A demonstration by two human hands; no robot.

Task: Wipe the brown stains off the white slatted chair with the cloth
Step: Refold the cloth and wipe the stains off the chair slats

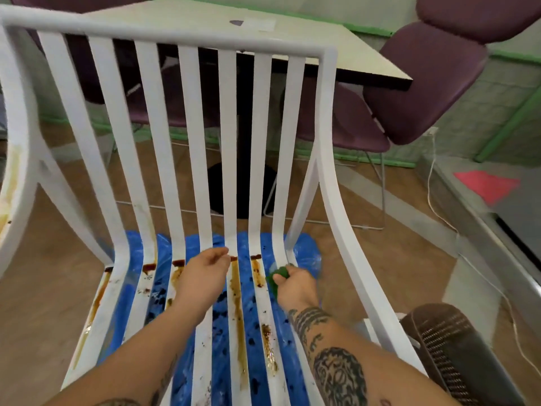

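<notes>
Right forearm (336, 364) outstretched, right hand (295, 284) tight around green cloth (277, 277)

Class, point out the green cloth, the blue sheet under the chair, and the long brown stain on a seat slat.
green cloth (276, 279): head view, its exposed bunched part.
blue sheet (307, 253): head view, bare far right corner.
long brown stain (236, 291): head view, upper stretch of the streak.

Right hand (294, 284) grips green cloth (276, 278) on stained white chair (187, 148).
</notes>
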